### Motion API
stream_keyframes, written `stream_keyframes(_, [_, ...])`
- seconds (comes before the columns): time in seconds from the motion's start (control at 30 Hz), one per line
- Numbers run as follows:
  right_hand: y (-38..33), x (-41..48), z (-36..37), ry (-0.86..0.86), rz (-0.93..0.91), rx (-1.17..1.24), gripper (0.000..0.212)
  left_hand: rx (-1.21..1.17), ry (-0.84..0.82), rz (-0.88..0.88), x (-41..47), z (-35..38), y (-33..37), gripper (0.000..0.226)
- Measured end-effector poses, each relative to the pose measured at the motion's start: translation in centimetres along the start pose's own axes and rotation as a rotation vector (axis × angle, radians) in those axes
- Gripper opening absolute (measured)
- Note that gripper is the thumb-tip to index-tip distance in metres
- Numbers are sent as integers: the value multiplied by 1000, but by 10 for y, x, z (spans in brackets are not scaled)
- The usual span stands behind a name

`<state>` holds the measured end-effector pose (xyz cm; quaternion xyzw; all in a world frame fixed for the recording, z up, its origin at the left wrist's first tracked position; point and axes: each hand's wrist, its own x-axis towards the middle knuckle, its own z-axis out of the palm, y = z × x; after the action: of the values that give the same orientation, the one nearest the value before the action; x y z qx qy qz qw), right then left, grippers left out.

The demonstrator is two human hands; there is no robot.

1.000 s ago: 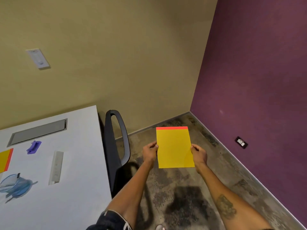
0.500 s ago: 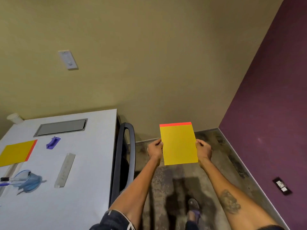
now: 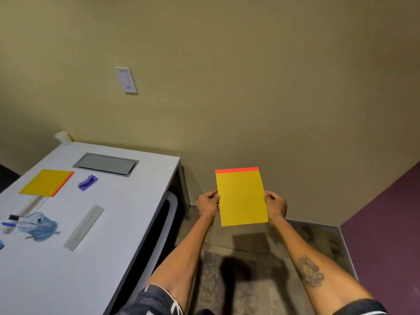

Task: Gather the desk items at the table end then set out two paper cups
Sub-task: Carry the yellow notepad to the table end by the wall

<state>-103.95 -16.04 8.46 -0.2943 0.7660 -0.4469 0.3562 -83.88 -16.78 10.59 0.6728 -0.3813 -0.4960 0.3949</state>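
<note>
I hold a yellow notepad (image 3: 241, 197) with a red top strip upright over the floor, right of the table. My left hand (image 3: 208, 203) grips its left edge and my right hand (image 3: 275, 204) grips its right edge. On the white table (image 3: 68, 269) lie a second yellow notepad (image 3: 46, 183), a purple stapler (image 3: 88, 183), a clear ruler (image 3: 84, 226), blue safety glasses (image 3: 41, 226) and a marker (image 3: 17, 220). A white paper cup (image 3: 63, 137) stands at the table's far corner by the wall.
A grey cable hatch (image 3: 106, 164) is set into the tabletop. A dark chair (image 3: 163, 223) is tucked against the table's right side. A beige wall with a switch plate (image 3: 126, 80) is ahead; a purple wall (image 3: 386, 235) stands at the right.
The view has swung left and the table now shows more fully, with the cup and second notepad in sight. Both hands keep the same hold on the notepad.
</note>
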Motion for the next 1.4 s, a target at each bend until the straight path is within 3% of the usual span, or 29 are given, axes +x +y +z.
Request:
stream_keyframes(0.33, [-63,81,86,-234,-71,-105,27,-25,262,-70,77,-12,30,27])
stream_keyframes(0.53, [-119,128,198,-401,-159,-181,24,-107,425,-83,165,-55,46,28])
stream_keyframes(0.67, [-131,132,229,-400,-219,-240,20,-172,457,-105,188,-71,43,28])
stream_keyframes(0.9, [-186,158,347,-634,-282,-377,23,-281,606,-182,268,-129,56,29])
stream_keyframes(1.23, [-222,167,447,-827,-283,-452,33,-389,783,-234,323,-173,54,30])
stream_keyframes(1.4, [-233,170,502,-931,-355,-604,32,-425,849,-251,345,-194,45,31])
